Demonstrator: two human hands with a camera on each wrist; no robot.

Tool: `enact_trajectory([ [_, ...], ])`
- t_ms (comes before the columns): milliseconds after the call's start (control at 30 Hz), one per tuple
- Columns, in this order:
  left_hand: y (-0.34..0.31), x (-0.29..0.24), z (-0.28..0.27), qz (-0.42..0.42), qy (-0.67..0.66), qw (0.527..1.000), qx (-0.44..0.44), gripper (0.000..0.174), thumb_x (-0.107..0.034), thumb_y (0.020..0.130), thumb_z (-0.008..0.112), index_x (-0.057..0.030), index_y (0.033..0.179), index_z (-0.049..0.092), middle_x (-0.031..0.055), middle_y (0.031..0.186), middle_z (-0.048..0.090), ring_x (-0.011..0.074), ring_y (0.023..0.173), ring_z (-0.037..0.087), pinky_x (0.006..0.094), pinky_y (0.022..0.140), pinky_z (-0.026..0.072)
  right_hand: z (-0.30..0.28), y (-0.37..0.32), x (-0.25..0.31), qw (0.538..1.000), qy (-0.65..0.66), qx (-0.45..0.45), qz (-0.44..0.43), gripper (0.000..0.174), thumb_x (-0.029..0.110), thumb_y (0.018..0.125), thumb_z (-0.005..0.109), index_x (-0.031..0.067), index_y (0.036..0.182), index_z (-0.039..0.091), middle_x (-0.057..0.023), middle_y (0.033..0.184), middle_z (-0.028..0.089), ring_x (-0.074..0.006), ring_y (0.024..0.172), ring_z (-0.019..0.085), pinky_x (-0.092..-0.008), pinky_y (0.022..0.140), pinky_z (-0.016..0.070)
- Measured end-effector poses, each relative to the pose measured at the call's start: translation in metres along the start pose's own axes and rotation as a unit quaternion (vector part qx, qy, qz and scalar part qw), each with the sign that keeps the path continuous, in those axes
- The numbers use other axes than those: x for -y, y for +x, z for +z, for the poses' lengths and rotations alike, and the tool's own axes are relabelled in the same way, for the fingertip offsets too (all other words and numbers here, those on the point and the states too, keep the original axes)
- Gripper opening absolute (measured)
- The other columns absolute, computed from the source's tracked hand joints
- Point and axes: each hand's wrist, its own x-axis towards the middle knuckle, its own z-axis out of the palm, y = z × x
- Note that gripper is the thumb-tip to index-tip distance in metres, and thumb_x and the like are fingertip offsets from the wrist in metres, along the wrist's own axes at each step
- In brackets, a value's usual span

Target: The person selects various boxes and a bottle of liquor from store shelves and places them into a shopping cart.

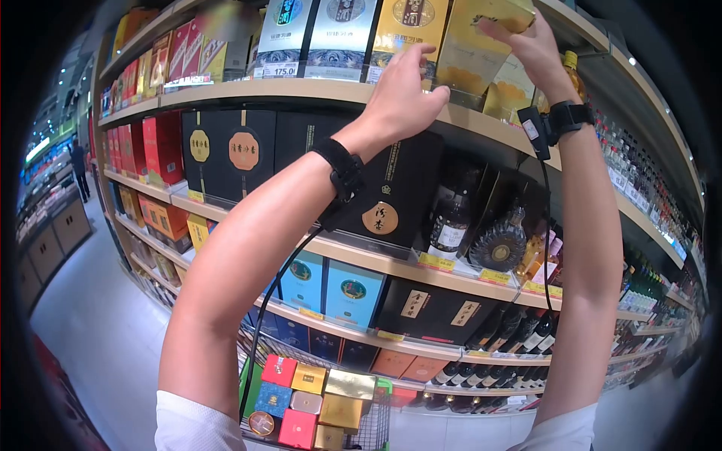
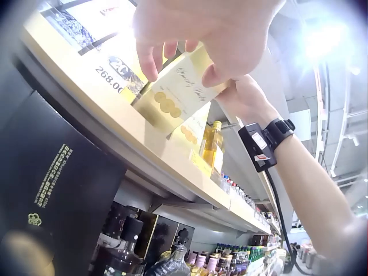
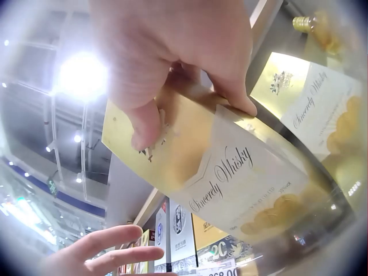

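A gold and cream whisky box point(image 1: 470, 56) stands at the front of the upper shelf, its label reading "Sincerely Whisky" in the right wrist view. My right hand point(image 1: 538, 56) grips its top end, thumb on the gold top face and fingers over the far edge. Just left of the box, my left hand point(image 1: 406, 94) is raised with loosely bent fingers and holds nothing. In the left wrist view the fingers of that hand overlap the box point(image 2: 178, 92). A second box of the same kind point(image 3: 316, 103) stands beside the gripped one.
White and gold liquor boxes point(image 1: 335, 37) line the same shelf to the left. A bottle of amber liquor point(image 2: 213, 146) stands to the right. Large black boxes point(image 1: 383, 195) fill the shelf below. A shopping cart with several colourful boxes point(image 1: 304, 406) is low in front of me.
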Motion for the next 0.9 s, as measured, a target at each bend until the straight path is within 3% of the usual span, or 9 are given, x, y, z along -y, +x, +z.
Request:
enact_trajectory([
  [267, 0.002, -0.006, -0.009, 0.001, -0.083, 0.996, -0.008, 0.077, -0.025, 0.08, 0.082, 0.0, 0.142, 0.045, 0.0213, 0.134, 0.058, 0.0304, 0.121, 0.06, 0.0391, 0.1, 0.0506, 0.013, -0.028, 0.088, 0.996, 0.011, -0.079, -0.032, 0.04, 0.004, 0.086, 0.077, 0.0011, 0.122, 0.061, -0.0083, 0.112, 0.068, -0.0187, 0.101, 0.065, -0.034, 0.087, 0.0536],
  [333, 0.0, -0.017, -0.018, -0.03, -0.171, 0.984, 0.033, 0.095, -0.024, 0.075, 0.088, 0.0023, 0.148, 0.033, 0.0256, 0.137, 0.054, 0.0321, 0.13, 0.053, 0.0413, 0.109, 0.0436, 0.011, -0.036, 0.113, 0.999, 0.004, -0.041, -0.008, 0.034, 0.009, 0.091, 0.074, 0.0002, 0.121, 0.062, -0.0087, 0.109, 0.069, -0.0193, 0.099, 0.066, -0.0345, 0.085, 0.0542],
  [367, -0.006, -0.024, -0.021, 0.005, -0.048, 0.999, 0.011, 0.087, -0.018, 0.078, 0.084, 0.0029, 0.147, 0.033, 0.0287, 0.137, 0.053, 0.0345, 0.128, 0.055, 0.0398, 0.106, 0.0462, 0.002, -0.04, 0.112, 0.999, 0.028, -0.009, -0.021, 0.032, 0.012, 0.093, 0.071, 0.0, 0.121, 0.063, -0.0086, 0.109, 0.069, -0.0193, 0.098, 0.067, -0.0347, 0.084, 0.0545],
  [433, -0.016, -0.025, -0.025, -0.012, -0.124, 0.988, 0.086, 0.088, -0.014, 0.076, 0.085, 0.004, 0.146, 0.034, 0.0254, 0.137, 0.055, 0.0301, 0.126, 0.057, 0.0367, 0.105, 0.0464, 0.002, -0.06, 0.114, 0.997, 0.066, 0.039, -0.001, 0.031, 0.017, 0.096, 0.069, 0.0002, 0.121, 0.063, -0.0084, 0.108, 0.069, -0.0195, 0.096, 0.067, -0.0352, 0.083, 0.055],
  [533, -0.059, -0.024, -0.024, 0.01, -0.176, 0.972, 0.157, 0.084, -0.009, 0.073, 0.088, 0.0036, 0.139, 0.038, 0.017, 0.124, 0.063, 0.0225, 0.117, 0.06, 0.0327, 0.103, 0.0466, -0.005, -0.107, 0.105, 0.994, 0.069, 0.014, 0.079, 0.036, 0.019, 0.094, 0.071, 0.0, 0.123, 0.061, -0.0078, 0.111, 0.069, -0.0187, 0.099, 0.067, -0.0344, 0.086, 0.0535],
  [700, -0.154, -0.02, -0.026, -0.174, -0.287, 0.896, 0.292, 0.065, -0.013, 0.067, 0.092, -0.0012, 0.118, 0.053, 0.0108, 0.111, 0.065, 0.0157, 0.106, 0.059, 0.0291, 0.096, 0.0469, -0.025, -0.204, 0.075, 0.962, 0.096, -0.044, 0.252, 0.044, 0.022, 0.092, 0.074, -0.0003, 0.127, 0.059, -0.0069, 0.116, 0.067, -0.0173, 0.104, 0.065, -0.033, 0.092, 0.0509],
  [733, -0.181, -0.025, -0.03, -0.197, -0.297, 0.878, 0.319, 0.063, -0.011, 0.075, 0.082, 0.0006, 0.128, 0.051, 0.0179, 0.12, 0.062, 0.0234, 0.117, 0.059, 0.0345, 0.103, 0.0453, -0.024, -0.229, 0.067, 0.948, 0.101, -0.056, 0.297, 0.046, 0.023, 0.092, 0.075, -0.0003, 0.127, 0.058, -0.0068, 0.117, 0.067, -0.017, 0.105, 0.065, -0.0327, 0.093, 0.0504],
  [800, -0.257, -0.001, -0.003, -0.164, -0.302, 0.893, 0.291, 0.071, -0.021, 0.073, 0.089, 0.0034, 0.129, 0.053, 0.0153, 0.115, 0.067, 0.0219, 0.109, 0.064, 0.036, 0.096, 0.0519, -0.008, -0.284, 0.061, 0.916, 0.104, -0.061, 0.381, 0.049, 0.024, 0.091, 0.076, -0.0004, 0.129, 0.058, -0.0064, 0.119, 0.067, -0.0165, 0.107, 0.064, -0.0322, 0.096, 0.0494],
  [900, -0.355, -0.009, 0.005, -0.258, -0.322, 0.868, 0.278, 0.067, -0.021, 0.065, 0.094, -0.0008, 0.117, 0.056, 0.0097, 0.112, 0.067, 0.0179, 0.106, 0.063, 0.0329, 0.097, 0.0503, 0.062, -0.348, 0.102, 0.913, -0.032, 0.077, 0.399, 0.057, 0.03, 0.087, 0.079, -0.0007, 0.13, 0.057, -0.0055, 0.117, 0.066, -0.0151, 0.106, 0.062, -0.0309, 0.095, 0.0489],
])
